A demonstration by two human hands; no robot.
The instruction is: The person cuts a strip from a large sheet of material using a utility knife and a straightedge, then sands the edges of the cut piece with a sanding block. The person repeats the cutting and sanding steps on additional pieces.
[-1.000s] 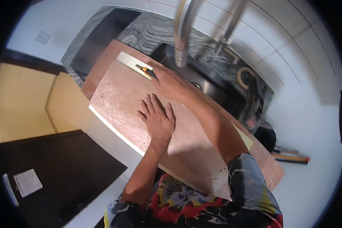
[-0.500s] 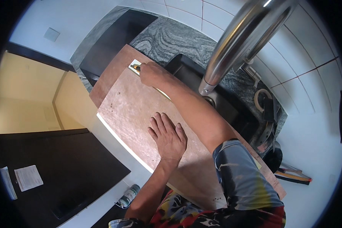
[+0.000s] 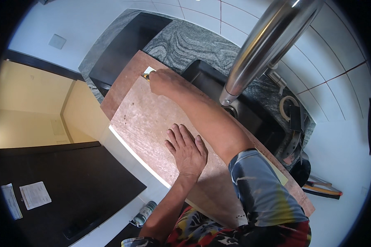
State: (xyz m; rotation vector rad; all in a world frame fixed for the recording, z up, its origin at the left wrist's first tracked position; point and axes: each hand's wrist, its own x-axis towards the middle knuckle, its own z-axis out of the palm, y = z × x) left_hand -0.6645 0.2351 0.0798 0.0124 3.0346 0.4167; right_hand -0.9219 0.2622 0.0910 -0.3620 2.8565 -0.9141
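Observation:
My left hand (image 3: 189, 153) lies flat, fingers spread, on a mottled pinkish-brown sheet (image 3: 144, 119) with a pale edge. Beyond it, my right hand (image 3: 164, 84) is closed around a small yellow-and-black utility knife (image 3: 145, 76) near the sheet's far left corner. The knife's front end shows at the sheet's edge, but its blade is too small to make out. A white strip (image 3: 151, 69) peeks out beside the knife. Under the sheet lies a larger reddish-brown board (image 3: 121, 88). My right forearm hides much of the sheet's far edge.
A black sink (image 3: 202, 74) sits beyond the board, with a steel faucet (image 3: 255, 53) leaning over it. A dark panel (image 3: 127, 45) lies on the grey stone counter (image 3: 185, 41). At right are a tape roll (image 3: 287, 108) and several tools. A bottle (image 3: 145, 212) stands by my left forearm.
The view has shifted slightly. My right hand and the knife have moved a little relative to the white strip, which now shows less. My left hand stays flat on the sheet.

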